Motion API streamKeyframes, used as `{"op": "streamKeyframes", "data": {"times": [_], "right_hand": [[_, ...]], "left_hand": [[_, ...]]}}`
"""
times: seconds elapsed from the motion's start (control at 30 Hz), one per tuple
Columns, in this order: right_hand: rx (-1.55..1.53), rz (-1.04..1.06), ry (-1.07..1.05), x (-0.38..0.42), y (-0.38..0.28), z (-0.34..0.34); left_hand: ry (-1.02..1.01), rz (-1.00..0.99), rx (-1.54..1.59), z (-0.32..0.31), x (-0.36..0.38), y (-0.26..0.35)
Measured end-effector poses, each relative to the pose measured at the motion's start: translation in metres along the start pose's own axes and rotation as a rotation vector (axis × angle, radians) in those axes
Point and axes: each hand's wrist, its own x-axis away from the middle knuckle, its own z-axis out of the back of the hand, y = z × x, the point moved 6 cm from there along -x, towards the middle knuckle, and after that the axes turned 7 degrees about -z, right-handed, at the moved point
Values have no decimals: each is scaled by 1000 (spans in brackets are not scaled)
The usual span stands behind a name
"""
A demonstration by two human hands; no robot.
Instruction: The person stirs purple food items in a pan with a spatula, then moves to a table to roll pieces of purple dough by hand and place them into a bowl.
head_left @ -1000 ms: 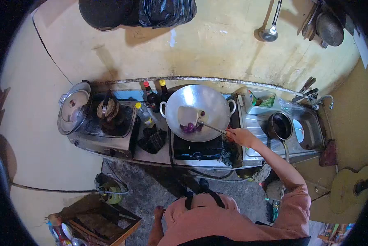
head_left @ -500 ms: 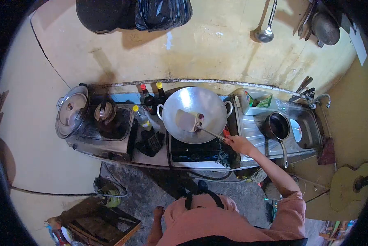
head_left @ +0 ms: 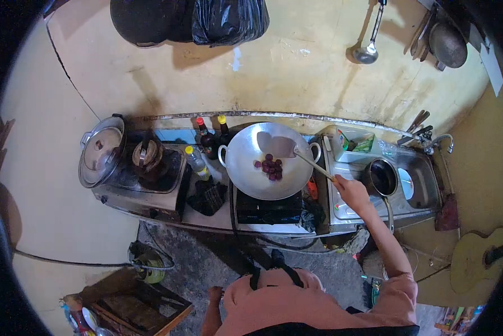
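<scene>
My right hand point(head_left: 349, 190) is closed round the handle end of a spatula point(head_left: 278, 145), past the wok's right side. The spatula's broad flat blade hangs over the far part of a large silver wok point(head_left: 240, 175) with two loop handles. Several dark red round pieces point(head_left: 271, 168) lie clustered in the bowl, just nearer to me than the blade. Beneath the wok sits a black stove point(head_left: 268, 210). My left hand point(head_left: 215, 292) hangs low beside my body, away from the counter, its fingers too small and dim to make out.
Left of the wok are several bottles point(head_left: 196, 163), a black cloth point(head_left: 206, 197) and another stove carrying a kettle point(head_left: 149, 158). A lidded pot point(head_left: 101, 150) stands at far left. To the right, a saucepan point(head_left: 381, 177) sits by the sink point(head_left: 428, 179), near a white bin point(head_left: 355, 151).
The spatula has moved up and right, from the wok's middle to its far side. The red pieces, mostly hidden before, now show in a cluster. My right hand has shifted right.
</scene>
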Motion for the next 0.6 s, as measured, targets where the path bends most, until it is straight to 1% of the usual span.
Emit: {"op": "streamKeyframes", "data": {"times": [0.07, 0.13, 0.23, 0.33, 0.43, 0.53, 0.6], "right_hand": [[115, 33, 90, 15, -1, 13], [155, 99, 136, 30, -2, 24], [203, 161, 182, 49, 0, 24], [264, 189, 199, 64, -1, 25], [289, 216, 197, 71, 1, 22], [323, 205, 182, 72, 4, 11], [339, 182, 161, 69, 3, 3]], "left_hand": [[-102, -212, -411, 1, 5, 11], [-206, -422, -821, -3, 11, 17], [-54, -325, -513, 5, 13, 16], [16, -91, -180, 13, 11, 13], [65, 70, 130, 16, 8, 17], [78, 82, 196, 20, 10, 35], [67, 42, 124, 28, 15, 61]]}}
